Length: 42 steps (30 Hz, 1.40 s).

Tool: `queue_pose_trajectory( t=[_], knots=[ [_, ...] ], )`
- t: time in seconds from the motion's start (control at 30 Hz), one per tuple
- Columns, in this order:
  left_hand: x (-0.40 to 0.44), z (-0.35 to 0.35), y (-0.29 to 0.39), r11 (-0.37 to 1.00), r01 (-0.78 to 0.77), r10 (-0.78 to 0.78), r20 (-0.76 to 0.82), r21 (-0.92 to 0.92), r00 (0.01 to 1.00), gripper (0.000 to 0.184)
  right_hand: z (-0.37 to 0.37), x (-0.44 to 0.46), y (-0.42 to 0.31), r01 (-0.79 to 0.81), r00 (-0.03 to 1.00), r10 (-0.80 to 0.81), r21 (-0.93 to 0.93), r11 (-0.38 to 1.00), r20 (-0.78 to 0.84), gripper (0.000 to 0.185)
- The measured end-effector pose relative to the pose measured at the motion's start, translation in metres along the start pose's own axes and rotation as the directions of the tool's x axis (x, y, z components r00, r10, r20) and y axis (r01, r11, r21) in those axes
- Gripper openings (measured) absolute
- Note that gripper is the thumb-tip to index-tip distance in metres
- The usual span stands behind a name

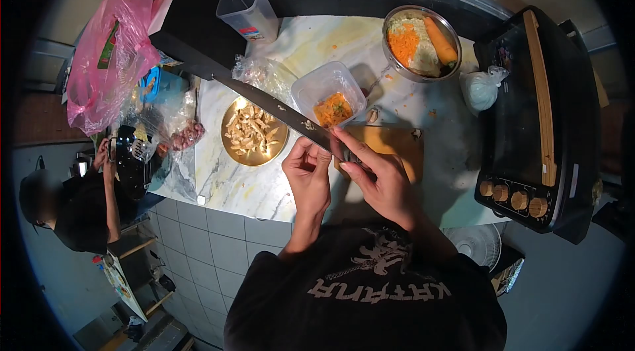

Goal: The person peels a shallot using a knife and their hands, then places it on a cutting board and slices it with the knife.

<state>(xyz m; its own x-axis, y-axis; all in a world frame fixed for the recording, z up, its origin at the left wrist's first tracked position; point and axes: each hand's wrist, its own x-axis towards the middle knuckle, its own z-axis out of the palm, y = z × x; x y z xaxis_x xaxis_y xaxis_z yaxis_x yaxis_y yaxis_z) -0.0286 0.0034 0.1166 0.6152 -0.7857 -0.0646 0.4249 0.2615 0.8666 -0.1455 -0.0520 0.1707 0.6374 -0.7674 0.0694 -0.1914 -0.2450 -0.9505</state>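
A long, wide knife (271,108) with small food bits stuck to its blade is held up slantwise in front of me. My left hand (309,176) is closed, its fingertips pinching the blade near its lower end. My right hand (378,179) has its forefinger and thumb on that same end of the knife; the handle cannot be made out. Behind the blade stands a clear plastic tub (329,83) with grated orange food in it. Under and beyond my right hand lies a wooden cutting board (403,146). To the left, a gold-coloured bowl (231,146) holds pale brown strips.
A steel bowl (456,67) holds grated carrot, a carrot and pale shreds. A black oven (536,119) stands right, beside a tied white bag (483,88). Further left are a clear container (248,10), a pink bag (112,47) and another person (83,209) at a pan.
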Motion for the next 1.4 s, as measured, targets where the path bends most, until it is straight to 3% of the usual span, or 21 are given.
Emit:
queue_pose_trajectory(
  t=[0.43,0.5,0.63,0.7,0.83,0.9,1.03,1.2,1.23,1.3,1.4],
  knots=[
    [-0.001,-0.003,-0.004,0.993,-0.026,0.026,0.003,0.116,1.000,0.023,-0.006,0.003,0.015,0.007,1.000,-0.005,0.131,0.991,-0.017,0.037],
    [-0.002,0.001,-0.001,0.994,-0.038,0.038,0.003,0.104,0.999,0.023,-0.010,0.003,0.018,-0.069,0.996,0.058,0.163,0.984,0.072,0.040],
    [0.001,0.004,0.002,0.998,-0.015,0.015,-0.006,0.058,1.000,0.023,-0.016,0.004,0.002,-0.101,0.993,0.084,0.203,0.974,0.086,0.046],
    [0.002,0.003,0.001,0.999,-0.018,0.017,0.008,0.027,1.000,0.023,-0.018,0.003,-0.002,-0.177,0.971,0.144,0.167,0.970,0.191,0.049],
    [0.002,0.003,0.000,0.998,-0.031,0.030,0.009,0.048,0.999,0.022,-0.010,0.002,-0.001,-0.149,0.981,0.127,0.152,0.977,0.145,0.049],
    [0.002,0.003,0.001,0.998,-0.033,0.033,-0.002,0.056,0.999,0.022,-0.008,0.002,0.001,-0.058,0.995,0.041,0.188,0.980,0.092,0.048],
    [0.001,0.000,-0.001,0.995,-0.032,0.032,0.002,0.091,0.999,0.021,-0.012,0.003,0.002,-0.058,0.993,0.041,0.159,0.986,0.109,0.047],
    [-0.002,-0.001,-0.001,0.989,0.008,-0.010,0.016,0.146,1.000,0.026,-0.019,0.003,-0.002,-0.239,0.952,0.220,0.066,0.969,0.212,0.045],
    [-0.002,0.000,-0.004,0.996,-0.016,0.015,0.005,0.085,1.000,0.023,-0.017,0.003,-0.001,-0.239,0.952,0.220,0.066,0.969,0.212,0.045],
    [-0.001,0.002,-0.008,0.999,-0.041,0.041,-0.006,0.024,0.999,0.020,-0.010,0.002,0.003,-0.014,0.998,0.004,0.143,0.990,0.070,0.047],
    [-0.001,0.001,-0.010,0.999,-0.035,0.036,0.018,-0.033,0.999,0.020,-0.010,0.002,0.002,-0.004,0.997,-0.003,0.093,0.996,0.075,0.049]
  ],
)
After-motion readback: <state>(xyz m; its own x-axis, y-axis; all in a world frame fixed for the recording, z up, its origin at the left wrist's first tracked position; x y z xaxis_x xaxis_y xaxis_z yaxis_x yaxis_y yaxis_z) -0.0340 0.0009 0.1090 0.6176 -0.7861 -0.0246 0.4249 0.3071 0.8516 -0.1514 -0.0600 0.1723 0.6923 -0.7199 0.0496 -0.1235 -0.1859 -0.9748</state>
